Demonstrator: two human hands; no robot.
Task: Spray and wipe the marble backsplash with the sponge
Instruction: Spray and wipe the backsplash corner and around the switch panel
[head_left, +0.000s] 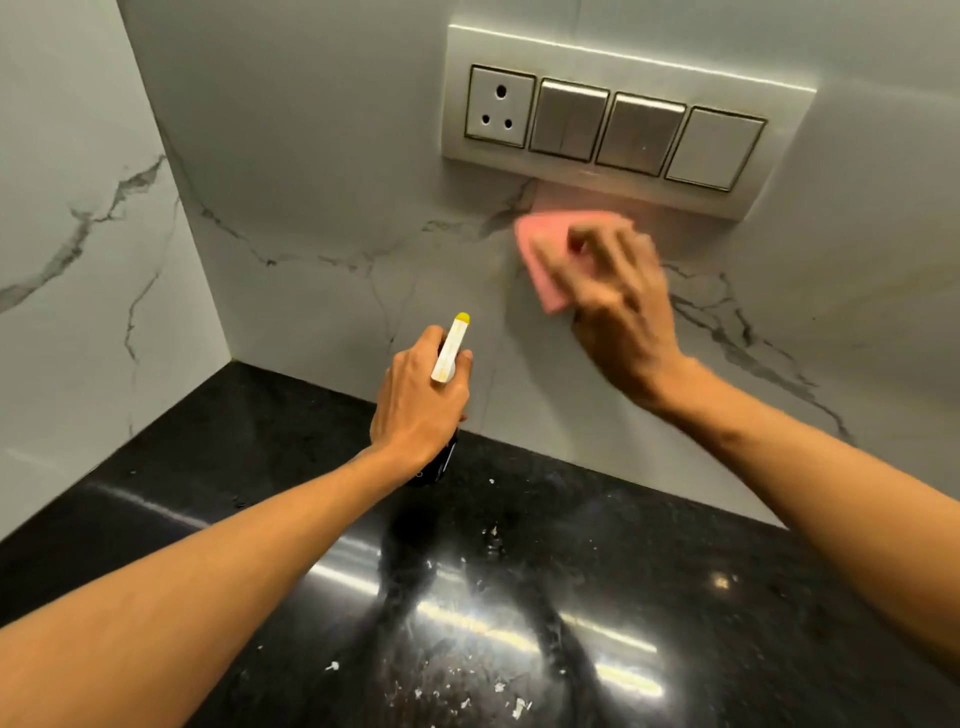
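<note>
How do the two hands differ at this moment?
The left hand grips the spray bottle low by the countertop; the right hand, higher, presses the pink sponge against the marble backsplash below the switch panel. The left hand is sharp, the right hand blurred. Both are bare.

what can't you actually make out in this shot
All from the head view:
1. Spray bottle: the left hand wraps it, hiding its label and fill level.
2. Pink sponge: motion blur and the right hand over it hide its shape and how the fingers lie.
3. White flecks on the black countertop: too small to identify.
4. Marble backsplash: wet or dry cannot be told.
</note>
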